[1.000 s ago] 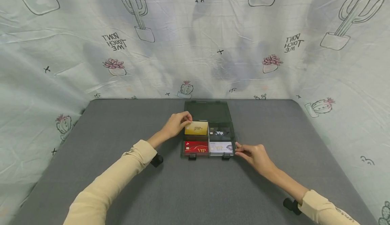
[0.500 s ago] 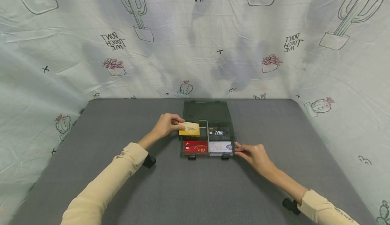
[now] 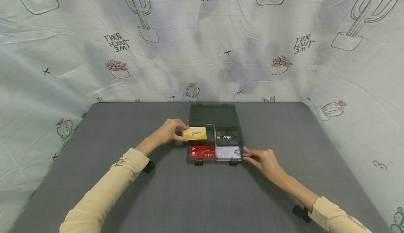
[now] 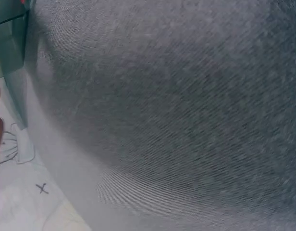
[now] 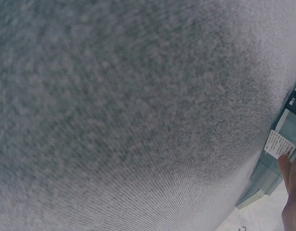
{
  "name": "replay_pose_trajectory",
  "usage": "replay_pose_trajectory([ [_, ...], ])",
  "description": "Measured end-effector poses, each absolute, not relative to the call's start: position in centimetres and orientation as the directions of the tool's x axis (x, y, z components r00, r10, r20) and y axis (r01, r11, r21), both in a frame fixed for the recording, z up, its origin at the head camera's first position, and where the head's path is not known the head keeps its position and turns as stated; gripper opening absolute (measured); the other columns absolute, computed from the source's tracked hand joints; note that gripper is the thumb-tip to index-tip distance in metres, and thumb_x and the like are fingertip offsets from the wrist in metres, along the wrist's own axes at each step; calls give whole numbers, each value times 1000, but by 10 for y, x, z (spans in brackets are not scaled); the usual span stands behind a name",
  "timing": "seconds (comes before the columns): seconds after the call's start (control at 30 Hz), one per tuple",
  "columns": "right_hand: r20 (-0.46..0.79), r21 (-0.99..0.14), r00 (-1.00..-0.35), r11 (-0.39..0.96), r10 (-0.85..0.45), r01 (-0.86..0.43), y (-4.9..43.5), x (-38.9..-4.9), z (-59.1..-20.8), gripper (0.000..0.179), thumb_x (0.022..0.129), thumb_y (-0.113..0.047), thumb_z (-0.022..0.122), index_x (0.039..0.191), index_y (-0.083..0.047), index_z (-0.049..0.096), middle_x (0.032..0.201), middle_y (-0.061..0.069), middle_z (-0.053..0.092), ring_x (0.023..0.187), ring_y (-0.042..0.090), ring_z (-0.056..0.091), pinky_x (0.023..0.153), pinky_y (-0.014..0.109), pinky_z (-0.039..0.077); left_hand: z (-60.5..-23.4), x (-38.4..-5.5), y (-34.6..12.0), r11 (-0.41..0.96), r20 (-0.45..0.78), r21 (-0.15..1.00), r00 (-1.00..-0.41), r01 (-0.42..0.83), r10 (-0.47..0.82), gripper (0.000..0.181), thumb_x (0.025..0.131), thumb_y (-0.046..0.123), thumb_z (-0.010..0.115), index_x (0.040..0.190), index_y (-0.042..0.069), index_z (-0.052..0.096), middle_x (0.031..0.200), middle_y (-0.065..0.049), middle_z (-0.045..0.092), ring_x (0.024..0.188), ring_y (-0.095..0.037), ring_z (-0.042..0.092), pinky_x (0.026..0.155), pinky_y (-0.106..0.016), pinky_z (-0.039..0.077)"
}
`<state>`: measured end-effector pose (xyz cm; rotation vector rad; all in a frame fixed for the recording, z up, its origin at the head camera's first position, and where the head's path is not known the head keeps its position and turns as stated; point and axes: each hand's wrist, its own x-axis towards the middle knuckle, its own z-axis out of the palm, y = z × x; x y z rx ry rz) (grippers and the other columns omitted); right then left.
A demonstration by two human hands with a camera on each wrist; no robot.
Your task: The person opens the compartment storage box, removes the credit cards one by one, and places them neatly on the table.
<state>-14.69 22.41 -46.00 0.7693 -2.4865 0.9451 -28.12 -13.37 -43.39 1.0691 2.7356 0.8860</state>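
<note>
A dark translucent card box (image 3: 216, 161) lies on the table with its lid (image 3: 214, 115) laid back. My left hand (image 3: 170, 132) holds a yellow card (image 3: 195, 133) by its left end, thumb at the lower corner and fingers at the upper one. The card overlaps the back left compartment in the head view. My right hand (image 3: 268, 161) holds the box's right side; in the right wrist view its fingertips lie by a white label (image 5: 279, 143). A black Vip card (image 3: 227, 138) sits in the back right compartment, a red one (image 3: 202, 152) front left, a white one (image 3: 231, 152) front right.
The grey cloth-covered table (image 3: 214, 198) stretches around the box. A cactus-print curtain (image 3: 176, 50) hangs behind the table and along both sides. Two latches, one of them the left latch (image 3: 199, 162), stick out at the box's front edge.
My left hand has drawn the yellow card leftward from the back left compartment, baring part of it, and shifted its grip to the card's left end. The right hand has stayed put.
</note>
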Motion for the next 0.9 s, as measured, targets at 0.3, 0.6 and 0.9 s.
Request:
replay_pose_trajectory([
  [0.3, 513, -503, -780, 611, -358, -611, 224, -147, -461, 12, 70, 8, 79, 79, 1, 73, 83, 12, 73, 89, 29, 69, 69, 13, 52, -440, -286, -146, 499, 318, 537, -711, 680, 628, 42, 72, 11, 85, 109, -4, 71, 103, -13, 67, 93, -26, 64, 77, -42, 55],
  [0.6, 506, -498, -785, 622, -358, -605, 225, -147, -460, 12, 71, 6, 78, 79, -1, 73, 84, 12, 73, 87, 28, 70, 68, 16, 53, -440, -292, -163, 501, 295, 613, -765, 611, 573, 44, 72, 10, 84, 112, -1, 70, 104, -11, 66, 98, -27, 62, 86, -50, 52],
  [0.9, 500, -508, -787, 613, -361, -605, 224, -148, -460, 12, 72, 7, 78, 79, -1, 73, 86, 14, 73, 89, 29, 69, 67, 16, 53, -437, -296, -179, 513, 296, 631, -792, 582, 534, 45, 72, 8, 84, 114, -1, 69, 102, -13, 64, 90, -26, 61, 87, -51, 51],
])
